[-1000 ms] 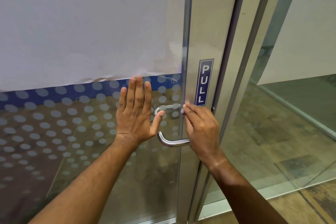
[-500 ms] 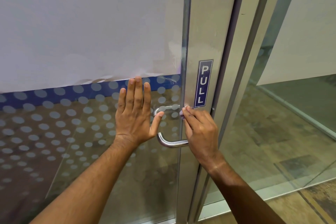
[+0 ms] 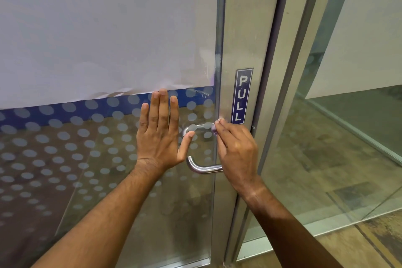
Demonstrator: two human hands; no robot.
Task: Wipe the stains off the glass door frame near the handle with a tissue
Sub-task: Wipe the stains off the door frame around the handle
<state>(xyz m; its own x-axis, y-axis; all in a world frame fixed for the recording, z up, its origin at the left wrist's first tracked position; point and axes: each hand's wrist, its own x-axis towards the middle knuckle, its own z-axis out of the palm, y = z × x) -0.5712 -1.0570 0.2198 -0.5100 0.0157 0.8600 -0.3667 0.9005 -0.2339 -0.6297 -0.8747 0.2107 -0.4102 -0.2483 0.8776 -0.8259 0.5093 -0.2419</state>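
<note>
We brace our left hand flat against the glass panel, fingers spread wide and pointing up, the thumb reaching toward the upper bend of the metal handle; it holds nothing. Our right hand is pinched narrow, fingertips bunched around a small pale wad that we take to be the tissue, though only a sliver of it shows between the fingers. That wad is pressed on the brushed metal door frame, just where the handle's top arm meets it and right below the blue PULL sign. As for progress, we judge ourselves to be in the middle of the wiping, not at its start or end: contact is made at the right spot, yet the frame above our fingers, beside the sign, shows a cloudy, smeared patch that looks like stains not yet cleared. The strip of frame below the handle is mostly hidden by our right hand and wrist, so we cannot tell whether it is clean. What seems left is to work the tissue up along the smudged strip and around the handle's mounts, then check the part our hand covers.
</note>
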